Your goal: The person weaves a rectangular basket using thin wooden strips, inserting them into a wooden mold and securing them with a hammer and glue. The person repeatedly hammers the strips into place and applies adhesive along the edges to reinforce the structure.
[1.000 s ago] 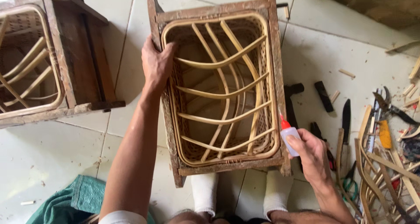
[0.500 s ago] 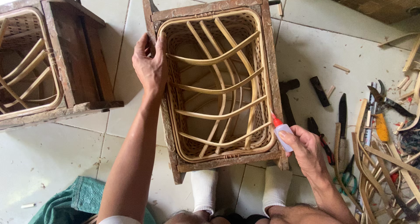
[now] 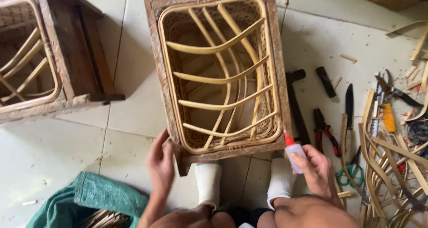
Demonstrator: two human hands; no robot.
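A rattan basket in a worn wooden frame stands on the tiled floor between my feet in white socks. Curved cane strips cross its open side. My left hand grips the frame's near left corner. My right hand holds a small glue bottle with a red nozzle, its tip at the frame's near right corner.
A second framed rattan basket lies at the left. Right of me lie a hammer, red-handled pliers, a knife, scissors and loose cane strips. A green cloth lies near left.
My left hand slid from the frame's far left side down to its near left corner. The right hand with the glue bottle stayed at the near right corner. The view moved closer.
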